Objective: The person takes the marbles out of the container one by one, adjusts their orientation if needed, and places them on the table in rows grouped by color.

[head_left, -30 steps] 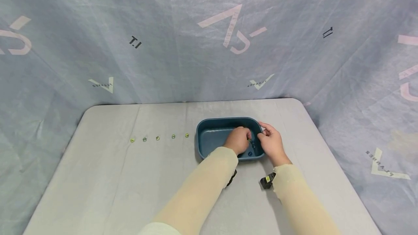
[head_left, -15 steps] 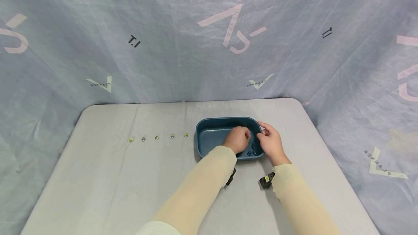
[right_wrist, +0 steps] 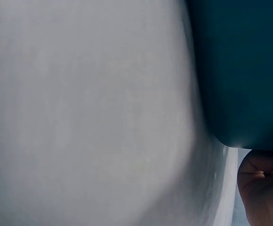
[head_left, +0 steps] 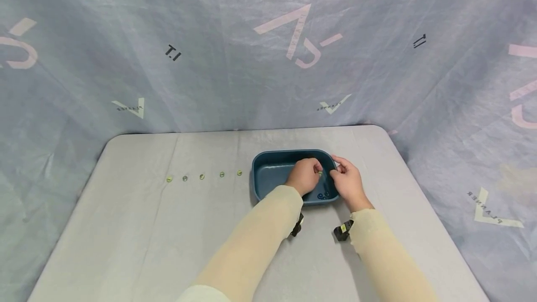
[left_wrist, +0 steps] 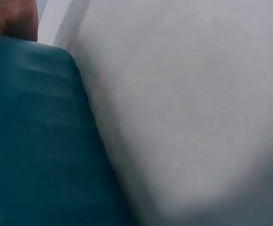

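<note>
My left hand (head_left: pixel 303 176) reaches down into a dark blue plastic basin (head_left: pixel 268 151) and pinches a small yellow-green glass marble (head_left: pixel 320 173) between thumb and fingertips. Several dark-looking marbles (head_left: pixel 320 196) lie on the basin floor, below that hand at the right end. My right hand (head_left: pixel 349 184) grips the basin's right rim, thumb on the near side and fingers behind. The left wrist view shows the basin's outer wall (left_wrist: pixel 42 117) up close, and the right wrist view shows the wall (right_wrist: pixel 244 70) beside part of a hand.
A spaced row of several clear and yellowish marbles (head_left: pixel 202 176) runs left of the basin on the pale cloth-covered table (head_left: pixel 189 246). Grey printed fabric (head_left: pixel 235 59) hangs close behind the table and along both sides.
My left hand has risen slightly inside the basin with the marble between its fingertips. The dark marbles on the basin floor have shifted a little. My right hand stays on the rim.
</note>
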{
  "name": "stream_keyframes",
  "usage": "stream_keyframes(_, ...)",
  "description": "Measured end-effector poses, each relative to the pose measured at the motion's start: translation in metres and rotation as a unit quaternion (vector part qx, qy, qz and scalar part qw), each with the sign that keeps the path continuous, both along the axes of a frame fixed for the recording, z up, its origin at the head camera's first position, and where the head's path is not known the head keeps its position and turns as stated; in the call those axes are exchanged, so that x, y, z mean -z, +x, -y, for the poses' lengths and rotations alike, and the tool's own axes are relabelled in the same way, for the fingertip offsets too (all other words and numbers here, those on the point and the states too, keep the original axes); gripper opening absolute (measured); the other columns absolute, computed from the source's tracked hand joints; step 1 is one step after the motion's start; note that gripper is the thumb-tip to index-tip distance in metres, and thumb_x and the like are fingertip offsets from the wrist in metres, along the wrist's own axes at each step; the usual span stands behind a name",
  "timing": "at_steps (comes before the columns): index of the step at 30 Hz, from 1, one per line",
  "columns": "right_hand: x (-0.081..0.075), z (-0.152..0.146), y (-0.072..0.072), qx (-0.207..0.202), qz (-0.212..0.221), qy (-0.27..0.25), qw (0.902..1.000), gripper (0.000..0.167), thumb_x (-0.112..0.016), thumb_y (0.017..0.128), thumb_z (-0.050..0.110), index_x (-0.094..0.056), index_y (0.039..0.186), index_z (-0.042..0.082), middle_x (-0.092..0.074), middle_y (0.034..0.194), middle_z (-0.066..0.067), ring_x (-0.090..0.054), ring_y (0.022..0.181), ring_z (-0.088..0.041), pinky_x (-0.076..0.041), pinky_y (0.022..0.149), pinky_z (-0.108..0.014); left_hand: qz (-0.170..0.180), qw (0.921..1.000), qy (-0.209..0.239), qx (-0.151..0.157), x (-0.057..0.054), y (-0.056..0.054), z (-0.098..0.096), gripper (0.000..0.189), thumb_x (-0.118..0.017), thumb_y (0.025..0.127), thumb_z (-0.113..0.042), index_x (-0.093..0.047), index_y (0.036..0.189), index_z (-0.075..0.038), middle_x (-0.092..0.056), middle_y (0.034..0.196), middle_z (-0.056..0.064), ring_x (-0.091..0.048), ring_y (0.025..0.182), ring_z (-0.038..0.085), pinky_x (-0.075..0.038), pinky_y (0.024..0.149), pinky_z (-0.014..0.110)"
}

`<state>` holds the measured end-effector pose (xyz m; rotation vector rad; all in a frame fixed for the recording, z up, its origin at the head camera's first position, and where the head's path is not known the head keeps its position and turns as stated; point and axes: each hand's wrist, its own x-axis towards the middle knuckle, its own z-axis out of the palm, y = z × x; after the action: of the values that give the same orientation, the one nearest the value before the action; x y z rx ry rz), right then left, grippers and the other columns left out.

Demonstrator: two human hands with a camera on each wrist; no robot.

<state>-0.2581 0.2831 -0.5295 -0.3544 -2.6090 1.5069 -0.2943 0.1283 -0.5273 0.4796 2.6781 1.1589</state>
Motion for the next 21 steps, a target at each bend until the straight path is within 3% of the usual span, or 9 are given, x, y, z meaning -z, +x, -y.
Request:
stream_keyframes(6, 0.000, 0.000, 0.000, -0.001, -0.001, -0.001, 1.0000, 0.049, -0.057, 0.096, 0.002, -0.060, 0.144, 0.010, -0.047, 0.081, -0.004, -0.044, 0.065, -0.018, -0.037, 0.056, -0.026, -0.004, 0.9998, 0.018, -0.003, -0.005, 0.000, 0.003, 0.005, -0.071, 0.099, -0.014, -0.071, 0.100, -0.018, -0.061, 0.088, -0.008, -0.056, 0.078, 0.008, -0.050, 0.073, 0.024)
stream_keyframes(12, -0.001, -0.001, -0.001, -0.002, -0.004, 0.007, 1.0000, 0.050, -0.058, 0.095, 0.004, -0.061, 0.144, 0.011, -0.047, 0.080, -0.005, -0.044, 0.064, -0.019, -0.037, 0.055, -0.027, -0.008, 0.9998, 0.019, -0.006, -0.020, 0.002, 0.015, 0.004, -0.073, 0.098, -0.015, -0.071, 0.101, -0.019, -0.062, 0.088, -0.009, -0.057, 0.078, 0.008, -0.050, 0.073, 0.024)
stream_keyframes(15, -0.001, -0.002, -0.001, -0.002, -0.009, 0.013, 0.9999, 0.050, -0.057, 0.094, 0.003, -0.061, 0.144, 0.009, -0.047, 0.079, -0.005, -0.044, 0.064, -0.019, -0.037, 0.055, -0.027, -0.010, 0.9997, 0.024, 0.003, -0.027, 0.004, 0.021, 0.004, -0.073, 0.099, -0.017, -0.071, 0.102, -0.018, -0.062, 0.089, -0.009, -0.057, 0.079, 0.008, -0.050, 0.073, 0.024)
stream_keyframes(21, 0.002, 0.000, -0.001, 0.001, -0.005, 0.015, 0.9999, 0.050, -0.058, 0.094, 0.003, -0.061, 0.144, 0.011, -0.046, 0.078, -0.004, -0.044, 0.064, -0.018, -0.036, 0.055, -0.026, -0.014, 0.9987, 0.038, 0.031, -0.032, 0.014, 0.034, 0.005, -0.072, 0.100, -0.017, -0.072, 0.105, -0.016, -0.063, 0.092, -0.010, -0.058, 0.081, 0.006, -0.050, 0.073, 0.022)
